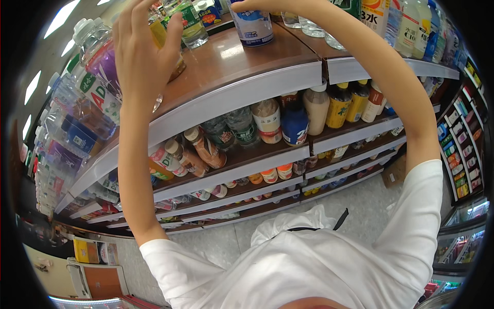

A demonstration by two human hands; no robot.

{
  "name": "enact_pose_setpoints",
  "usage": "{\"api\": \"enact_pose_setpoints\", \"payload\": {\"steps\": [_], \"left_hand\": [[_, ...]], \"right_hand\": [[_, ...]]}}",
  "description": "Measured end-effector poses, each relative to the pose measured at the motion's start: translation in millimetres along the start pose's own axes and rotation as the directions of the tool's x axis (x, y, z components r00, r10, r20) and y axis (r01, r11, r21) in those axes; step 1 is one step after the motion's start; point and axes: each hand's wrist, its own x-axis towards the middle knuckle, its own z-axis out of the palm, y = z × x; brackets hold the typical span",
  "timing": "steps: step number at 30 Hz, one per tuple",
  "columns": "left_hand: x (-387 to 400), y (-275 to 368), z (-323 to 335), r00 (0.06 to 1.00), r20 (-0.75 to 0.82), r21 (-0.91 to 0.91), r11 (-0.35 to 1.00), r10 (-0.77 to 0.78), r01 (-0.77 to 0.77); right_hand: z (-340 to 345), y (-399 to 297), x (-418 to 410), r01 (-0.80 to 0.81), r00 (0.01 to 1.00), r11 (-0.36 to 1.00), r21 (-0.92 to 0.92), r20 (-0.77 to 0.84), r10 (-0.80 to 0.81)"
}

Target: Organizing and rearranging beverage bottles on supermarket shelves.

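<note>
On the brown top shelf [216, 69], a white and blue container [252, 29] stands upright near the picture's top edge. The fingers of my right hand [262, 4] reach its upper part; the picture's edge cuts off most of that hand, so its grip is hidden. My left hand [148, 50] is raised at the shelf's left part, thumb apart from the fingers, in front of a bottle of yellow-brown liquid [157, 33] that it partly covers. Whether it touches this bottle is not plain. A clear bottle with a green label [189, 23] stands between the two hands.
Large plastic bottles [96, 92] crowd the shelf's left end. More drink bottles [409, 31] stand at the right. Lower shelves hold rows of bottles [268, 119] behind pale edge strips [239, 96]. A cardboard box [393, 172] sits on the floor; another stocked shelf [459, 143] is far right.
</note>
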Motion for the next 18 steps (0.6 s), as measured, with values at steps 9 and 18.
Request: {"api": "enact_pose_setpoints", "payload": {"steps": [9, 18], "left_hand": [[81.9, -60.1, 110.7, 0.818, 0.035, -0.143, 0.807, -0.574, 0.573], [65.4, -186.0, 180.0, 0.516, 0.122, 0.204, 0.530, -0.848, 0.823]], "right_hand": [[19.8, -22.7, 6.4, 0.069, 0.998, 0.961, -0.268, 0.004, -0.070], [49.8, -0.6, 15.1, 0.075, 0.974, 0.912, -0.404, -0.167, -0.155]]}}
